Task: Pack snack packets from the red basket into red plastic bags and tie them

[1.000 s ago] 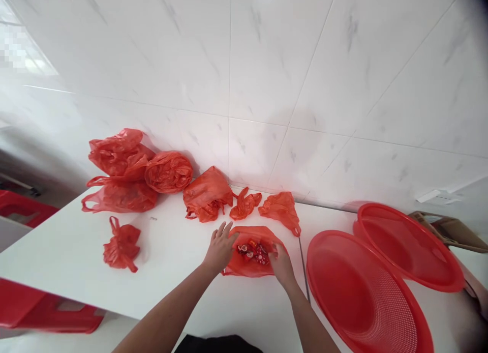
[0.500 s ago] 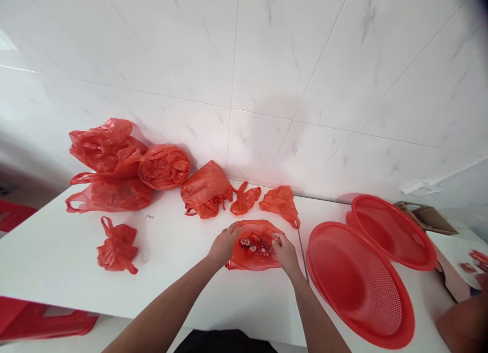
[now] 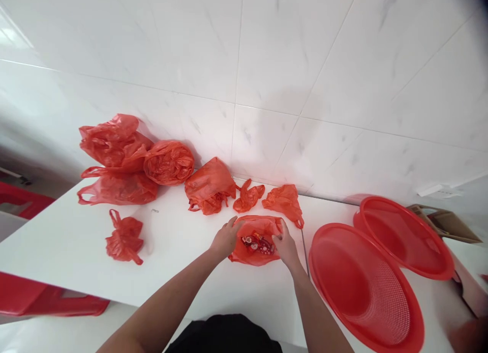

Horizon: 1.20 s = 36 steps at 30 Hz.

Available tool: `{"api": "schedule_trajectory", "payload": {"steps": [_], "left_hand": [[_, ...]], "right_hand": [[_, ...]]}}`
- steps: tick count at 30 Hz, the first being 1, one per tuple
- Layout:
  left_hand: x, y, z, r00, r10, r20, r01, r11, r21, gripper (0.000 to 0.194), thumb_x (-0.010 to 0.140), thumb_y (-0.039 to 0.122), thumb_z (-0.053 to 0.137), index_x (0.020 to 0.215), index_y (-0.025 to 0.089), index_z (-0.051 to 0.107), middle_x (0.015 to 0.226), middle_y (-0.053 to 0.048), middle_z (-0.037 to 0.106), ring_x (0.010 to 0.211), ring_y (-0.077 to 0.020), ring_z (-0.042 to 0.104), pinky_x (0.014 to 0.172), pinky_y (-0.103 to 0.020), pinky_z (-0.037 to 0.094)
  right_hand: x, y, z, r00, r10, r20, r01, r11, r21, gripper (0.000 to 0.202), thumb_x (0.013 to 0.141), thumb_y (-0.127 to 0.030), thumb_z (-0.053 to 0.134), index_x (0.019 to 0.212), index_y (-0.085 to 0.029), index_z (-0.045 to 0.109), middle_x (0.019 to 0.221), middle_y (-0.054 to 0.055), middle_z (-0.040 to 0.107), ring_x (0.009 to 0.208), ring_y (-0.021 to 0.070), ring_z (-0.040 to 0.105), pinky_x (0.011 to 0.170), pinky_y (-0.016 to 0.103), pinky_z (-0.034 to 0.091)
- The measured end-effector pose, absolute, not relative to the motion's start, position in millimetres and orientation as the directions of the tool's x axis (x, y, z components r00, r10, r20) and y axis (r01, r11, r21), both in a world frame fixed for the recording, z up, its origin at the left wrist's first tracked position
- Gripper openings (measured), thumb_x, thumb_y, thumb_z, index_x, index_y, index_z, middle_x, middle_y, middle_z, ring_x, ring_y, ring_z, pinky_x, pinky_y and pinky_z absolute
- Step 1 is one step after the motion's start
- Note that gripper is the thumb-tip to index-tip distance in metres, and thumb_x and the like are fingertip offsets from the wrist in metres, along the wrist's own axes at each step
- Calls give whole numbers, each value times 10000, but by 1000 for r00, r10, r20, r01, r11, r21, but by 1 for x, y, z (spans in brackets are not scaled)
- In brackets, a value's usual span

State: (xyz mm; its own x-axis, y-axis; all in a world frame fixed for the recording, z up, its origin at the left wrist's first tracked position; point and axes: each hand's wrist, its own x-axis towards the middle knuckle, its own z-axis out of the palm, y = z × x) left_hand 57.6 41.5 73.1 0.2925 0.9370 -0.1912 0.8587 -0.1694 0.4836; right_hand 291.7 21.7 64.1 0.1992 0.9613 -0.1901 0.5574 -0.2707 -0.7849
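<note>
The open red plastic bag [image 3: 253,259] is on the white worktop [image 3: 61,231], directly in front of the person, with its mouth spread wide. Inside it are several small packets [image 3: 257,243] in red wrapping; their print is too small to read. The left hand [image 3: 225,239] is at the left edge of this bag, and the right hand [image 3: 285,245] is at the right edge, so that the opening is between the two hands. The fingers of both hands are bent and touch the plastic, but I cannot tell whether they are pinched on it or only rest there.

Behind the bag, near the tiled wall [image 3: 171,48], there are a small crumpled bag [image 3: 248,198] and a flatter bag [image 3: 284,201]. To the left of these is a fuller bag [image 3: 209,185], then a round bag [image 3: 170,163], which touches a pile of bags [image 3: 118,162]. A small bundled bag [image 3: 125,236] lies apart, nearer to the person. On the right, past a dark seam, are two red baskets [image 3: 354,276], side by side.
</note>
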Motion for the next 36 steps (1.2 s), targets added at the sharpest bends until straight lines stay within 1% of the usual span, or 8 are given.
{"api": "schedule_trajectory", "payload": {"steps": [6, 10, 13, 18, 23, 28, 31, 36], "left_hand": [[69, 41, 64, 228, 954, -194, 876, -114, 469, 697, 765, 49, 432, 1398, 314, 308, 1488, -69, 258, 1177, -231, 490, 913, -318, 430], [71, 34, 53, 240, 948, -207, 872, -117, 475, 702, 752, 48, 446, 1387, 320, 325, 1495, -65, 240, 1209, -236, 467, 925, -328, 429], [68, 35, 47, 292, 934, -205, 857, -160, 490, 689, 763, 22, 409, 1380, 324, 350, 1495, -63, 246, 1212, -234, 467, 936, -337, 430], [61, 46, 44, 423, 884, -197, 789, -253, 560, 693, 789, -14, 351, 1399, 316, 342, 1519, -61, 217, 1275, -244, 409, 984, -356, 408], [53, 52, 47, 534, 831, -157, 673, -305, 674, 699, 787, -16, 338, 1401, 320, 342, 1525, -39, 212, 1309, -228, 377, 1027, -369, 388], [49, 53, 51, 566, 814, -128, 640, -337, 691, 741, 743, -27, 389, 1404, 306, 341, 1518, -49, 220, 1349, -233, 312, 1067, -396, 350], [50, 53, 51, 556, 826, -90, 636, -353, 686, 751, 730, -46, 370, 1400, 291, 349, 1513, -72, 219, 1343, -241, 316, 1059, -422, 356], [58, 50, 48, 485, 872, -66, 660, -316, 682, 781, 689, -85, 339, 1378, 281, 385, 1511, -69, 217, 1317, -250, 348, 1007, -416, 413]], "right_hand": [[301, 29, 52, 150, 959, -239, 527, -282, -802, 758, 774, -334, 443, 1464, -166, 178, 603, -36, 569, 565, 194, 565, 583, 296, 423], [305, 25, 49, 133, 957, -259, 506, -290, -812, 625, 780, -354, 436, 1378, -180, 384, 692, -3, 614, 641, 196, 588, 636, 307, 444], [304, 18, 51, 153, 950, -271, 483, -311, -819, 529, 781, -369, 448, 1275, -189, 510, 740, 11, 621, 686, 194, 593, 679, 312, 453], [288, 2, 51, 256, 925, -281, 400, -366, -840, 547, 777, -377, 463, 1279, -163, 501, 722, 0, 600, 655, 174, 568, 661, 305, 460], [265, -17, 43, 323, 900, -291, 308, -391, -867, 435, 758, -402, 494, 1119, -186, 606, 758, 6, 618, 626, 153, 550, 599, 286, 458], [259, -25, 38, 344, 887, -307, 266, -406, -874, 406, 751, -398, 508, 1079, -185, 616, 778, 22, 650, 602, 158, 560, 575, 298, 463], [262, -20, 40, 323, 899, -295, 264, -385, -884, 377, 742, -376, 528, 1051, -187, 635, 798, 36, 664, 658, 180, 593, 625, 315, 482], [268, -6, 40, 222, 934, -280, 252, -332, -909, 344, 728, -309, 541, 1033, -198, 652, 974, 69, 684, 888, 229, 632, 778, 353, 499]]}}
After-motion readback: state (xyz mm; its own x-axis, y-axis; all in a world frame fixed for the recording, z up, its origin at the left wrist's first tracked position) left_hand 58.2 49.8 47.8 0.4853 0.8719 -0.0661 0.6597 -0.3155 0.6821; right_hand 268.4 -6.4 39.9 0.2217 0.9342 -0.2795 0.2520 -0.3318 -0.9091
